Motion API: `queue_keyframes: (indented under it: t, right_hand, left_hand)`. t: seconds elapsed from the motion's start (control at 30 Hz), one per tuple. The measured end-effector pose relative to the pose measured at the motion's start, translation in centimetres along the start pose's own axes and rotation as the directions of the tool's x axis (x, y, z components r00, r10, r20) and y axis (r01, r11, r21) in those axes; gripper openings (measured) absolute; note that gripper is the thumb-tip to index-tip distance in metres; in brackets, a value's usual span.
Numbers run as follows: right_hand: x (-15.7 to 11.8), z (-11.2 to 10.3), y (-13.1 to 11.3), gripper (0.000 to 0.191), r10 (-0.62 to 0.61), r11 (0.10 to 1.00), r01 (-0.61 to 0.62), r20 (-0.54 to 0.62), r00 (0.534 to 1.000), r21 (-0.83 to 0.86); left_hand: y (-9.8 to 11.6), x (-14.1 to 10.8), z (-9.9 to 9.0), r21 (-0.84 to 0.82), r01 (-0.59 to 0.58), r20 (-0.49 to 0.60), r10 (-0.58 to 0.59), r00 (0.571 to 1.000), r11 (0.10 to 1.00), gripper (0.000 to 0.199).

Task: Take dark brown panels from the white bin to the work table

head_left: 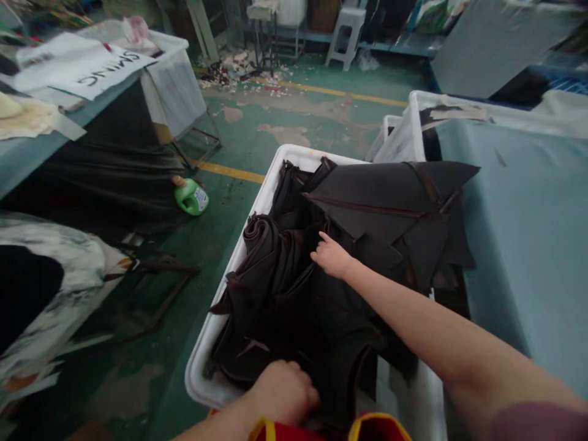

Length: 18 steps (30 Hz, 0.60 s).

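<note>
A white plastic bin [239, 254] in front of me is heaped with black leather-like pieces [367, 190], some lying as flat panels with brown cut edges. Toward its left side stands a rolled black piece [261, 245] among folded ones. My right hand [333, 256] reaches over the middle of the heap, index finger stretched out and the other fingers loosely bent, with nothing visible in it. Near the bin's front edge my left hand [285, 389] is closed at a black sheet [321, 367]; its fingertips are hidden.
On the right is a large bin [416, 122] covered by a grey-green sheet [528, 233]. A table [110, 86] with printed material stands at left, and a green jug [192, 197] is on the floor below. A white stool [346, 37] and scattered scraps [239, 64] lie farther back.
</note>
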State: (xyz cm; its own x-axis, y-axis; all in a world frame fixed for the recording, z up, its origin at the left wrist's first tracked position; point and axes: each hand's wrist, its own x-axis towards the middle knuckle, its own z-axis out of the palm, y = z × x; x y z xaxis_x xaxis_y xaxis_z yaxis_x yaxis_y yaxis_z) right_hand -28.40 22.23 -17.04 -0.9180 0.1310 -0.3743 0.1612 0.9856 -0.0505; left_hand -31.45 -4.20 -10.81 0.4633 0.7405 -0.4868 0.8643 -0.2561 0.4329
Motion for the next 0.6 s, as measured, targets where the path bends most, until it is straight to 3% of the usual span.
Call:
queue_keyframes:
  t: [0.1, 0.2, 0.3, 0.4, 0.53, 0.57, 0.6]
  right_hand:
    - [-3.3, -3.1, -1.7, 0.019, 0.009, 1.000, -0.009, 0.000, 1.000, -0.015]
    - [-6.2, -7.9, -4.2, 0.018, 0.089, 0.995, -0.092, -0.075, 0.993, -0.036]
    - [-9.2, -11.7, -7.7, 0.017, 0.159, 0.987, -0.158, -0.072, 0.985, 0.013]
    - [-12.2, -12.2, -10.9, 0.015, 0.095, 0.977, -0.110, 0.089, 0.992, 0.182]
    - [-15.3, -8.8, -13.2, 0.016, -0.109, 0.818, -0.050, 0.239, 0.965, 0.573]
    - [-15.9, -7.8, -13.6, 0.017, -0.156, 0.763, -0.042, 0.247, 0.956, 0.646]
    - [-16.4, -6.9, -14.0, 0.020, -0.194, 0.718, -0.034, 0.247, 0.950, 0.695]
  left_hand:
    - [1.6, 0.4, -2.2, -0.040, 0.062, -0.069, -0.065, 0.995, 0.997, 0.007]
    - [3.2, 0.8, -3.8, -0.014, 0.046, -0.173, -0.048, 0.984, 0.999, 0.010]
    - [4.6, 0.6, -3.7, 0.037, 0.045, -0.331, -0.030, 0.943, 0.998, 0.015]
    - [5.0, -0.2, -1.3, 0.099, 0.071, -0.545, -0.006, 0.838, 0.993, 0.021]
    - [4.7, -1.4, 2.7, 0.201, 0.145, -0.821, 0.086, 0.565, 0.969, 0.026]
    - [4.7, -1.7, 3.3, 0.206, 0.164, -0.842, 0.090, 0.531, 0.965, 0.025]
    - [4.7, -2.0, 3.5, 0.203, 0.173, -0.834, 0.077, 0.547, 0.964, 0.024]
